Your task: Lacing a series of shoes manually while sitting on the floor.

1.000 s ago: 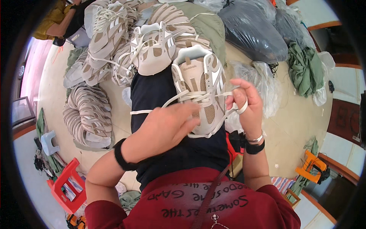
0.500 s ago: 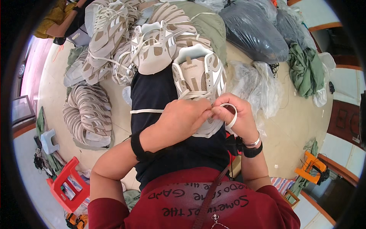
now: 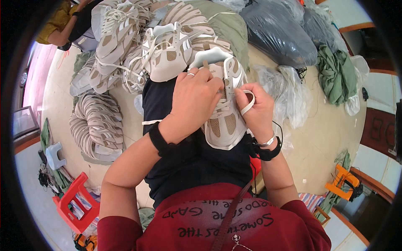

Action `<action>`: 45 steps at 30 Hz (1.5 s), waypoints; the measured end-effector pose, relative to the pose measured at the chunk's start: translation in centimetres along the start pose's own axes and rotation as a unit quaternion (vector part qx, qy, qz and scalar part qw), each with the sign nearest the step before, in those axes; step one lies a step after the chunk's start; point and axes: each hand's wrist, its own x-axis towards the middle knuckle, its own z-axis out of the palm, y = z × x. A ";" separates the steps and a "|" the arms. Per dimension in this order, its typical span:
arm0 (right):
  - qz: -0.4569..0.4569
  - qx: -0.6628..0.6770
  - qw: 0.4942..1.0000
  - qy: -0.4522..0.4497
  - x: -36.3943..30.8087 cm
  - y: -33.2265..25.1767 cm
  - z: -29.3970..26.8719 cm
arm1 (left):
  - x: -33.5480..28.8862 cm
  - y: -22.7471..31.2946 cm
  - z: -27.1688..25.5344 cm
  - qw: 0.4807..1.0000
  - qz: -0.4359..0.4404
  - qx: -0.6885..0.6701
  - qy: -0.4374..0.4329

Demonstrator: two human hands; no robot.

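Head view shows us a beige-and-white shoe upper (image 3: 224,113) lying on our lap at about 12 o'clock from our body, with our left hand (image 3: 196,100) curled down over its middle, pressing it flat, and our right hand (image 3: 255,109) pinched closed on a white lace (image 3: 248,102) looped at its 3 o'clock edge. To lace well, we judge the left hand should keep the upper steady while the right draws the flat lace untwisted, evenly snug. Finished uppers (image 3: 121,37) pile at 11 o'clock.
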 end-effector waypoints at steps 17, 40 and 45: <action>0.101 0.067 0.990 -0.069 -0.3 0.9 -0.2 | 0.5 -0.6 2.2 0.996 -0.040 -0.072 -0.043; 0.163 0.220 0.955 -0.111 0.1 1.9 -0.6 | 2.6 -6.0 -3.5 0.994 0.060 0.084 0.018; 0.175 0.227 0.952 -0.106 0.1 1.4 -0.5 | 1.7 -6.7 -3.4 0.999 0.027 0.027 0.029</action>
